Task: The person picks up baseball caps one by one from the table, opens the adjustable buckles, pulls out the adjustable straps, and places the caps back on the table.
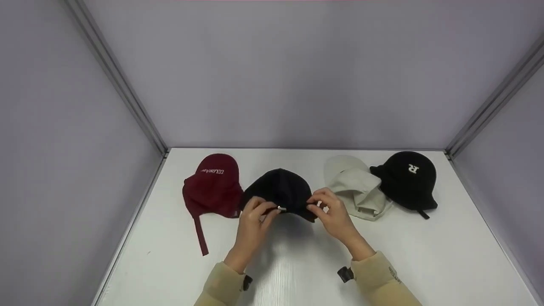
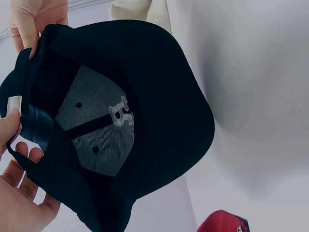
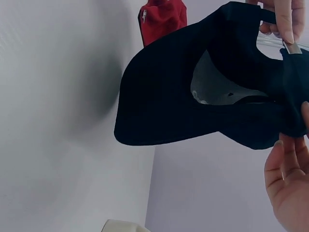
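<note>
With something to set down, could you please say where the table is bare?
The table is bare in front of the R cap, right of the right sleeve, and left of the left sleeve. The row of red cap, held cap, white cap and R cap is crowded.

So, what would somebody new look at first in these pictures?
Probably the dark baseball cap in the middle, held in the left grip and right grip, the left touching its shiny buckle. Next, the red cap on the left, its long strap trailing on the table, and the black cap with a white R, far right.
</note>
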A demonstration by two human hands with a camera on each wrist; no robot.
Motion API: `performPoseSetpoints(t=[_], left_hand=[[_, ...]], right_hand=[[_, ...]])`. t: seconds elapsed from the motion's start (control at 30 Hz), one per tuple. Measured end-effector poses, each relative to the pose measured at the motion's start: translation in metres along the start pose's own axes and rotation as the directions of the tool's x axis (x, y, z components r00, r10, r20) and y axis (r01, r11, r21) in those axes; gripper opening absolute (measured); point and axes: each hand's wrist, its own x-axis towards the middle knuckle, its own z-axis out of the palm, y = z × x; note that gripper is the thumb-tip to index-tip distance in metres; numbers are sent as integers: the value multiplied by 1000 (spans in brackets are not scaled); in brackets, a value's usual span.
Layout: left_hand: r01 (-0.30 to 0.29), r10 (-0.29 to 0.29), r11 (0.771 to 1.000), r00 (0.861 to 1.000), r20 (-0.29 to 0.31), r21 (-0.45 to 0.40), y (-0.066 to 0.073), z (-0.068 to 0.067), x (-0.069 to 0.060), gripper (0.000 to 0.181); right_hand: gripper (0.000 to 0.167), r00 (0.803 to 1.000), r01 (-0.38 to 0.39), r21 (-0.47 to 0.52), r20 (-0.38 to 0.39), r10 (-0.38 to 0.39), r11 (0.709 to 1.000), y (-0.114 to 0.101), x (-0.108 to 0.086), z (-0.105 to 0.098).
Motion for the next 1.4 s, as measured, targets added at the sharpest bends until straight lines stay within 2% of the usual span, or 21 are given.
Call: performPoseSetpoints(t=[0.17, 0.33, 0.5, 0.57, 0.67, 0.9, 1.03, 1.13, 1.27, 1.4], left_hand=[[-22, 24, 999, 998, -55, 46, 3, 0, 2, 12], [-43, 58, 993, 990, -130, 111, 11, 2, 4, 22], [-136, 175, 969, 968, -182, 208, 21, 6, 4, 27], [-189, 231, 955, 957, -173, 230, 25, 9, 3, 27], [-247, 283, 938, 951, -128, 242, 30, 13, 1, 26], [-286, 307, 908, 952, -21, 306, 32, 19, -1, 42], [-310, 331, 892, 944, -9, 330, 30, 19, -1, 35], [-313, 333, 890, 943, -2, 332, 29, 19, -1, 28], [-297, 311, 899, 950, 9, 322, 29, 18, -2, 30], [-281, 299, 909, 954, -11, 308, 28, 19, -2, 29]], right_hand=[[13, 1000, 16, -6, -16, -16, 1000, -7, 0, 0], [13, 998, 38, -48, -45, -40, 998, -14, 2, 2], [13, 995, 53, -93, -80, -61, 994, -9, 1, 9], [14, 993, 57, -108, -96, -67, 993, -1, -1, 12], [15, 992, 49, -123, -110, -63, 991, 11, -5, 16], [9, 996, 19, -89, -81, -26, 996, 13, -11, 21], [10, 996, 13, -93, -89, -21, 996, 11, -12, 22], [13, 995, 9, -99, -100, -19, 995, 3, -10, 23], [14, 994, 17, -95, -109, -28, 995, -18, -6, 21], [13, 994, 22, -86, -105, -31, 996, -30, -4, 18]])
